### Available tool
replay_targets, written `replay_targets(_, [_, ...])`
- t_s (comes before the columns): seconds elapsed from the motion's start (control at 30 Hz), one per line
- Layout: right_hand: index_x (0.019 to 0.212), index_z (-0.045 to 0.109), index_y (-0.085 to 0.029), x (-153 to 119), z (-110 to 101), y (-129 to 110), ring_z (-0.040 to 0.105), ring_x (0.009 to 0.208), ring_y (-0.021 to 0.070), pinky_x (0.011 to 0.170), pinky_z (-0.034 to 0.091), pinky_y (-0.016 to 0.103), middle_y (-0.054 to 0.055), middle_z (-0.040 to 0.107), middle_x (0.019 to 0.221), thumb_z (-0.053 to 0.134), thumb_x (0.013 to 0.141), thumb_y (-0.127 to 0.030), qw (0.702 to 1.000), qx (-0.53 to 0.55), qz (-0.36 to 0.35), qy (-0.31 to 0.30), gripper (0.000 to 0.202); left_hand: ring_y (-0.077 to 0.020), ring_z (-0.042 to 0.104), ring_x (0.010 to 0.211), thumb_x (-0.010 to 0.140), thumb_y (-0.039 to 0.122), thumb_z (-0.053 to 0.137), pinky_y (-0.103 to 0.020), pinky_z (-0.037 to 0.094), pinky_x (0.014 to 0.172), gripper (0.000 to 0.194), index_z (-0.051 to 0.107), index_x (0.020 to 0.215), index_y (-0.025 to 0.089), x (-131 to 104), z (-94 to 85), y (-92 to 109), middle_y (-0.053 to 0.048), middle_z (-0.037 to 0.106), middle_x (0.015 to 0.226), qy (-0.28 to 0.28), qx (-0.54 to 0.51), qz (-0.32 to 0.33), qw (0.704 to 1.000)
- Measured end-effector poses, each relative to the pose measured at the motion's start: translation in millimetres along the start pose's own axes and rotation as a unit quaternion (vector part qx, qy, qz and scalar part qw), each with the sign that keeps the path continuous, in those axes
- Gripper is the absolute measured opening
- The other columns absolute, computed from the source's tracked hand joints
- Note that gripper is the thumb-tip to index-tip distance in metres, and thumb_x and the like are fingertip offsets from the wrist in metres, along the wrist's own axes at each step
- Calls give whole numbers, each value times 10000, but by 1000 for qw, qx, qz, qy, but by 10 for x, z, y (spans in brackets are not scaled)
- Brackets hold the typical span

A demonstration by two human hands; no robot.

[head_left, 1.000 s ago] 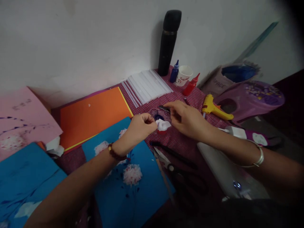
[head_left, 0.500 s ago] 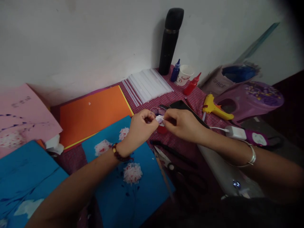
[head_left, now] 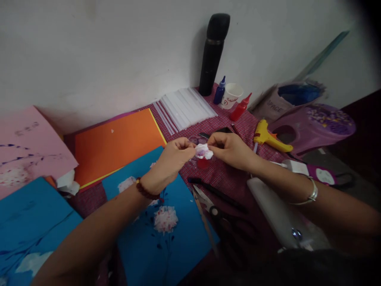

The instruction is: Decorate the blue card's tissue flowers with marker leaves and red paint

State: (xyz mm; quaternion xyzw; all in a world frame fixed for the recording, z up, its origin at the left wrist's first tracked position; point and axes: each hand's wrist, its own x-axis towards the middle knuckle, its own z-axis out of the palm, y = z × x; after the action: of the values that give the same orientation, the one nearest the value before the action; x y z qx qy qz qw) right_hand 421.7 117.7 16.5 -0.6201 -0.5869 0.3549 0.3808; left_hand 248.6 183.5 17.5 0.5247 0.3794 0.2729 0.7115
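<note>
A small crumpled piece of white tissue paper (head_left: 203, 151), stained purple in the middle, is held up between my two hands. My left hand (head_left: 175, 157) pinches its left edge with thumb and fingertips. From the other side, my right hand (head_left: 230, 150) grips its upper right edge. Just below and behind the tissue is a clear paint palette (head_left: 203, 163) with red in one well and purple in others, partly covered by the tissue and hands. Under my left wrist lies a blue sheet (head_left: 190, 226) bearing painted dark stems and white-and-red tissue flowers (head_left: 166, 219).
Scissors (head_left: 214, 211), a black pen (head_left: 218, 194) and a paintbrush (head_left: 205, 222) lie near me. Behind are glue sticks (head_left: 187, 109), a black bottle (head_left: 212, 55), a paper cup (head_left: 231, 96), and blue (head_left: 219, 93) and red paint bottles (head_left: 240, 109). A yellow glue gun (head_left: 269, 137) is right; orange paper (head_left: 119, 143) is left.
The tissue has been opened out and now shows more of its purple-stained surface. My hands have moved slightly apart, and my left wrist has shifted a little to the left.
</note>
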Motion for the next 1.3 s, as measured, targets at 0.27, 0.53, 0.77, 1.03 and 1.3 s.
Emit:
replay_targets(0.27, [800, 608, -177, -15, -116, -44, 531, 581, 97, 585, 436, 235, -7, 606, 668, 664, 791, -401, 983, 135, 75, -105, 231, -62, 377, 528, 673, 70, 574, -217, 292, 529, 141, 515, 589, 167, 16, 96, 47, 52, 474, 571, 7, 73, 2, 997])
replay_targets(0.53, [822, 671, -185, 50, -370, -289, 585, 758, 136, 700, 455, 264, 22, 669, 800, 632, 843, -528, 986, -29, -14, -161, 346, -107, 460, 599, 667, 105, 631, -244, 340, 568, 147, 523, 599, 178, 1, 149, 237, 22, 530, 606, -2, 289, 130, 949])
replay_targets(0.77, [746, 633, -180, 11, -282, -154, 578, 645, 131, 619, 447, 267, 17, 648, 691, 661, 819, -530, 993, 1, 9, -117, 358, -114, 496, 615, 781, 200, 591, -240, 383, 586, 82, 593, 703, 172, 64, 46, 160, 3, 580, 662, -93, 255, 128, 954])
replay_targets(1.03, [872, 697, -202, -174, -203, 82, 604, 687, 143, 673, 396, 281, 15, 702, 771, 604, 879, -297, 969, -246, -7, 13, 133, -160, 537, 629, 822, 217, 545, -273, 380, 614, 80, 602, 780, 179, 350, -424, -244, -19, 606, 682, -19, 510, 147, 847])
replay_targets(1.3, [915, 682, -183, -206, -108, 178, 613, 722, 191, 719, 323, 328, 58, 717, 796, 501, 934, -251, 886, -460, -47, -28, 194, -290, 656, 804, 867, 276, 546, -350, 459, 697, 176, 631, 944, 143, 385, -287, -205, -125, 672, 812, 0, 645, 113, 755])
